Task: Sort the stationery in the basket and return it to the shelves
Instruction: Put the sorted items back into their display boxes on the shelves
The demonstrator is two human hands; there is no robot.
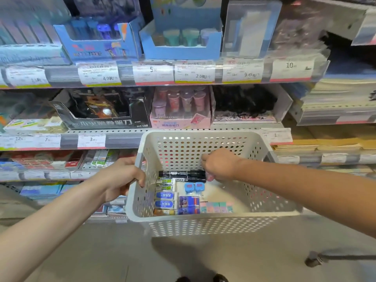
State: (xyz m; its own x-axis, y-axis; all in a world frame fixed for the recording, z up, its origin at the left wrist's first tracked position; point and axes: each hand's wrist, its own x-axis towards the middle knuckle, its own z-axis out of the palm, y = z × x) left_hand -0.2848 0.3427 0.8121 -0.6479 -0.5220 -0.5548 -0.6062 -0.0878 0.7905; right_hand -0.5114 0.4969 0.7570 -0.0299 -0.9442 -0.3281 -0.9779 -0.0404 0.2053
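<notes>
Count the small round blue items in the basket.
2. The small round blue plastic items lie side by side on the floor of the white perforated plastic basket, just below the black markers. The right hand may hide more.

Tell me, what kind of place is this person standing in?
Most likely a stationery shop aisle: price tags line the shelf edges, display boxes of small goods fill the shelves, and the left hand holds a white perforated basket of erasers.

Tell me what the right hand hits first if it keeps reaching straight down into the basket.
Most likely the black markers lying just below the right hand; depth is unclear, so its fingers may already touch them.
</notes>
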